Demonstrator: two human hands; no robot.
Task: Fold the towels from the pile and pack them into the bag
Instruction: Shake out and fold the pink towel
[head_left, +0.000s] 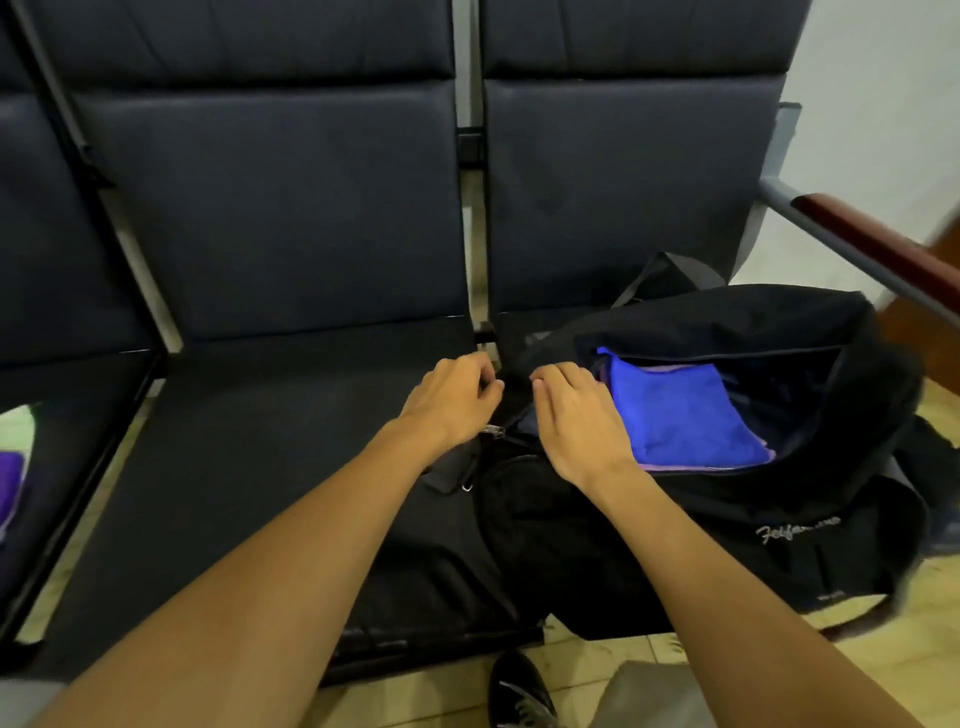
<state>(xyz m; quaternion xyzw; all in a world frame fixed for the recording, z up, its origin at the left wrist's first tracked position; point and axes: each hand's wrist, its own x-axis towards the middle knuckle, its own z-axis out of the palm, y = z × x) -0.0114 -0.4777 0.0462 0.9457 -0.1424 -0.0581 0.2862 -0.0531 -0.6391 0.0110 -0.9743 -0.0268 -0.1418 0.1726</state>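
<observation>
A black duffel bag (727, 525) lies open on the right-hand seat of a dark bench. Inside it a folded blue towel (680, 415) lies on top of a lilac one whose edge shows beneath. My left hand (452, 400) and my right hand (576, 415) are side by side at the bag's left end, fingers curled on the black fabric by the zip. A metal zip pull (493, 430) sits just below my left hand. What exactly each set of fingertips pinches is hidden by the dark cloth.
A purple towel (10, 483) peeks in at the far left on another seat. The bench's dark seat (260, 467) lies to the bag's left. A wooden armrest (872, 244) runs along the right. A black shoe (519, 691) stands on the tiled floor below.
</observation>
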